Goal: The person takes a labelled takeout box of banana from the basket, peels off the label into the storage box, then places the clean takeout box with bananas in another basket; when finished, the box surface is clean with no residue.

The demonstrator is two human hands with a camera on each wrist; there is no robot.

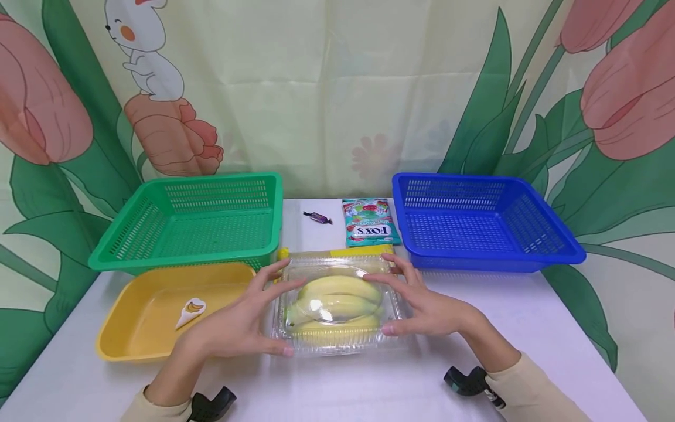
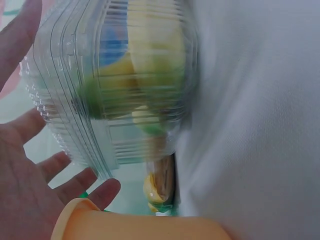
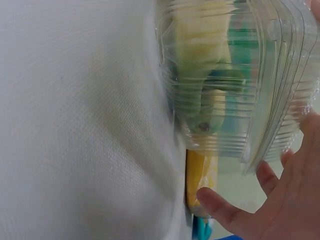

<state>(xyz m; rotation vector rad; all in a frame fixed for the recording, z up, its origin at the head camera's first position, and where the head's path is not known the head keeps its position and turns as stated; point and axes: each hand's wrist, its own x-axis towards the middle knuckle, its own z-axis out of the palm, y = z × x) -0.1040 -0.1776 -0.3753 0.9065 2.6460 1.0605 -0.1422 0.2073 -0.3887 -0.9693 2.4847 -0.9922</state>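
A clear plastic clamshell box with its lid down sits on the table in front of me. Yellow bananas, greenish at the ends, lie inside it. Along its left side my left hand has its fingers spread, fingertips at the lid's edge and thumb at the near corner. Opposite, my right hand spreads its fingers over the right edge, index fingertip over the lid. In both wrist views the fingers stay extended beside the box, not wrapped round it. Behind the box, a yellow packet is partly hidden.
A yellow tub with a banana-picture sticker stands left, before a green basket. A blue basket is at the back right. Between the baskets lie a purple-wrapped candy and a green FOX'S candy bag.
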